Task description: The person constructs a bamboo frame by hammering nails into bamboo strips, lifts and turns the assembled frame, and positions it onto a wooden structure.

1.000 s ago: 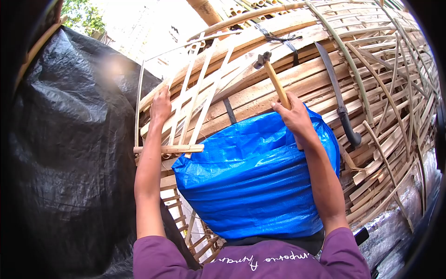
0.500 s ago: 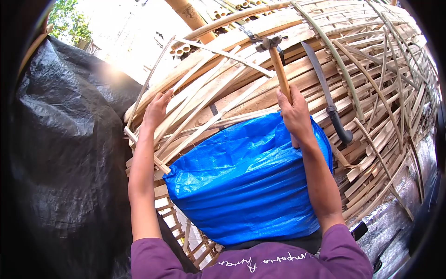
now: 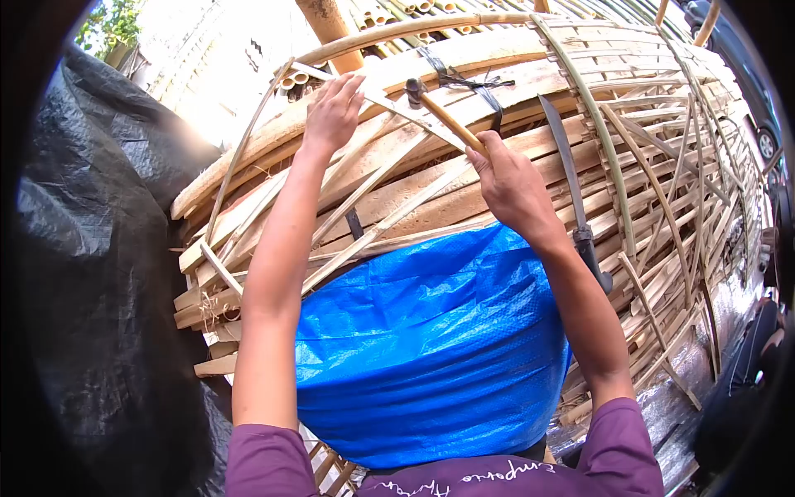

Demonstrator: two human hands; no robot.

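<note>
My right hand (image 3: 515, 186) is wrapped round the wooden handle of a hammer (image 3: 447, 118). Its dark metal head points up and to the left, just above the bamboo strips. My left hand (image 3: 334, 112) lies across a thin bamboo strip (image 3: 397, 114) near the upper edge of the stack, fingers stretched out and thumb hidden. Under both arms spreads a blue tarp (image 3: 431, 331), in front of my body. A machete (image 3: 565, 157) with a black handle rests on the split bamboo, right of my right hand.
Split bamboo slats (image 3: 662, 182) fill the right side, crossed by long curved poles. A black plastic sheet (image 3: 108, 248) hangs at the left. Black ties (image 3: 464, 81) bind the upper bamboo, near an upright post (image 3: 327, 33). A vehicle (image 3: 737, 74) shows at the upper right.
My left hand has moved up and right onto the thin strip. The hammer has swung from nearly upright to a leftward tilt, its head lower in view and nearer the left hand.
</note>
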